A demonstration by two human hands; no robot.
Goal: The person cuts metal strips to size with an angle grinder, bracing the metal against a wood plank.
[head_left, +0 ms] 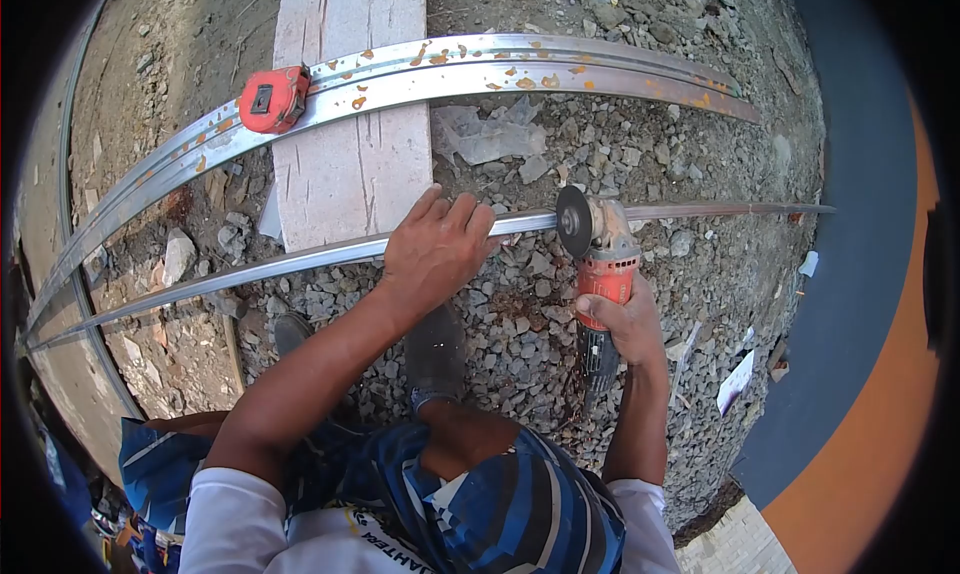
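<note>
Above the gravel point(520, 349): a person in a white shirt point(235, 519) and blue patterned shorts point(500, 504) leans over the work, a dark shoe point(436, 349) set on the stones below the arms.
Left hand point(440, 242): laid across the slim metal strip point(300, 261) and holding it, fingers bent over the far side; I can't make out how they close underneath.
Right hand point(628, 319): wrapped around the red body of the angle grinder point(607, 282), thumb across the near face; the black cord end points back toward the person.
Disc point(573, 223): upright over the slim metal strip, just beside the left hand; whether it touches the metal I can't tell.
Slim metal strip: runs from far left, over the near end of the pale board point(350, 184), behind the grinder's head and on to the right.
Rust-spotted rail point(440, 81): lies beyond it, crossing the same board; the red tape measure point(273, 101) rests on it, near the board's left edge.
Plastic scrap point(490, 134): crumpled on the stones between the two lengths of metal, right of the board.
</note>
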